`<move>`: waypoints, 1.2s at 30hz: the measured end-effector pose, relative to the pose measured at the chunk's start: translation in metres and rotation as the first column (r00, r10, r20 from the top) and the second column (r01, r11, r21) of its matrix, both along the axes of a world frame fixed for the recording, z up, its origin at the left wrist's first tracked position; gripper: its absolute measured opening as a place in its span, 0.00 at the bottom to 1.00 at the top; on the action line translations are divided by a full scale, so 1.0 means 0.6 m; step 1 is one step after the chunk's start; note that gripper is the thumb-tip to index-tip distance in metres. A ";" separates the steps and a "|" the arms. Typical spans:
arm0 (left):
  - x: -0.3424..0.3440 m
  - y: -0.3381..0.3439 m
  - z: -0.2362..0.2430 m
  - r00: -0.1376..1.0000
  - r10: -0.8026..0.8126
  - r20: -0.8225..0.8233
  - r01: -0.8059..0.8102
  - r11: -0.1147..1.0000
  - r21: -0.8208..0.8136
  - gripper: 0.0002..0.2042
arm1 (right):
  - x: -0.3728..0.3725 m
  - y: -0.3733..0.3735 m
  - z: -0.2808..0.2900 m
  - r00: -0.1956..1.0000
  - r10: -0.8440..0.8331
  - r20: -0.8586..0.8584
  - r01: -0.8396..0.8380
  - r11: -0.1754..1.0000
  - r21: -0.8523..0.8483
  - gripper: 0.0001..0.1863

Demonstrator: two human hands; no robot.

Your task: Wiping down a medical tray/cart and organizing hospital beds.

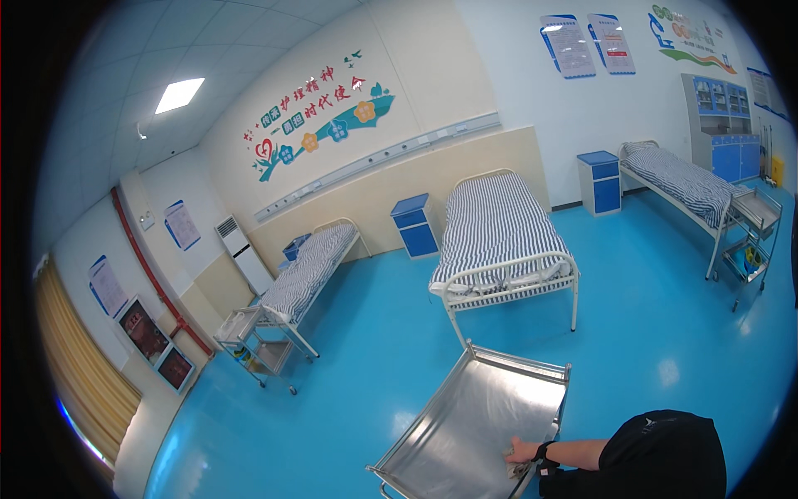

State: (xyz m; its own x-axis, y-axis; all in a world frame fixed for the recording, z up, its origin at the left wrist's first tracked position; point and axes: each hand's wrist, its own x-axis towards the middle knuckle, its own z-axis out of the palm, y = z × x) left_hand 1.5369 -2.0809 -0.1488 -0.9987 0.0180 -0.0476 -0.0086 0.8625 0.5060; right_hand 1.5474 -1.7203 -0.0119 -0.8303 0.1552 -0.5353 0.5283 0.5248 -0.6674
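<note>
My right hand (522, 450) reaches in from the lower right, out of a black sleeve, with a dark band at the wrist. Its fingers are closed on a crumpled greyish-beige cloth (517, 471). The cloth lies against the shiny steel top of a trolley (465, 416), close to the raised rim on the right. Apart from the cloth, no loose object shows on this top. The near end of the trolley runs out of the picture. My left hand does not appear.
Beyond the trolley stands a white-framed bed (503, 229) with striped bedding. Other beds stand left (312, 262) and right (682, 179), each with a small wheeled cart (270, 353) at its foot. Blue-and-white bedside cabinets (416, 226) line the wall. The floor (366, 333) is bright blue.
</note>
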 end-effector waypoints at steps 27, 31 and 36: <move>0.038 0.023 0.159 0.998 -0.066 -0.018 0.068 0.980 0.187 0.25 | 0.027 -0.011 -0.015 0.994 -0.041 -0.100 0.041 0.999 0.005 0.40; 0.021 -0.007 0.125 0.958 -0.175 0.229 0.104 0.951 0.292 0.24 | 0.037 -0.027 -0.003 0.983 -0.056 -0.174 0.067 0.996 0.058 0.36; 0.017 0.030 0.185 0.975 -0.186 0.125 0.139 0.939 0.316 0.23 | 0.037 -0.017 0.011 0.973 -0.098 -0.210 0.120 0.989 0.091 0.35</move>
